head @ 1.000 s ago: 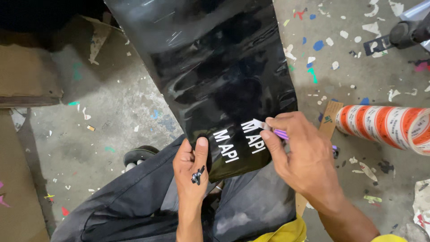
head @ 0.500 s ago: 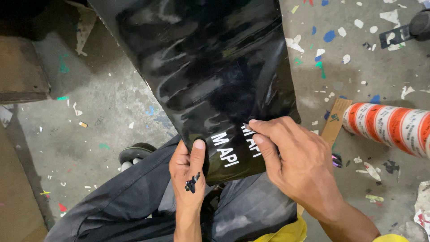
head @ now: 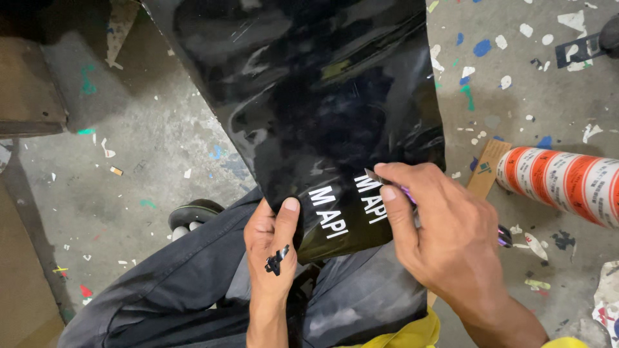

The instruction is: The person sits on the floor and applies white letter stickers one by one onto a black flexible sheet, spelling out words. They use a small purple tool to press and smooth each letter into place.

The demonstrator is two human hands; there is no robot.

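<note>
In the head view, a large glossy black vinyl sheet (head: 303,109) is seen stretching from the top of the frame down onto the person's lap, its lower edge lying over dark grey trousers (head: 193,277). White cut-out letters (head: 351,203) are carried near that lower edge, in two short rows.

The lower left corner of the sheet is pinched by the left hand (head: 274,245): the thumb is pressed on top of the black film just beside the first row of letters, and the fingers are tucked out of sight beneath it, so the grip is clamped on the sheet. A small scrap of black vinyl (head: 277,260) is stuck to the back of this hand.

A slim purple-handled cutting tool (head: 412,200) is held by the right hand (head: 445,238), whose fingers are closed around it; the metal tip is laid against the sheet at the top of the second row of letters.

A concrete floor (head: 129,154), speckled with paint spots and small scraps, is seen around the person. A roll with orange and white stripes (head: 567,183) is lying on the floor to the right, well apart from the sheet, with a strip of brown cardboard (head: 488,169) just beside its end. A dark shoe (head: 193,214) shows by the left knee.
</note>
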